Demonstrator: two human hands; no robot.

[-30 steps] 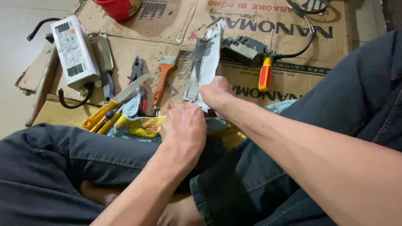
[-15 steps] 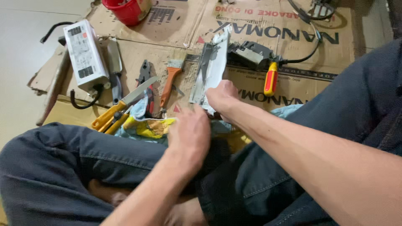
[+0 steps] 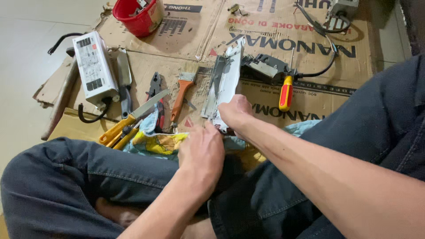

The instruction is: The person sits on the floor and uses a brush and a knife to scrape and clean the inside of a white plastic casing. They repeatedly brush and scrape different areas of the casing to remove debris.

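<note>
The person sits on the floor, and the right hand (image 3: pixel 237 113) grips the near end of a long grey metal plate (image 3: pixel 226 82) lying on the cardboard (image 3: pixel 190 35). The left hand (image 3: pixel 201 152) is curled just beside it, over a colourful cloth (image 3: pixel 157 142); I cannot tell what it holds. A paintbrush (image 3: pixel 181 90) lies near.

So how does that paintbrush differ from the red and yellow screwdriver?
The paintbrush has an orange handle and pale bristles at its far end; the screwdriver has a red and yellow grip. The paintbrush lies left of the grey metal plate, the screwdriver right of it. Both rest on the cardboard, untouched by either hand.
</note>
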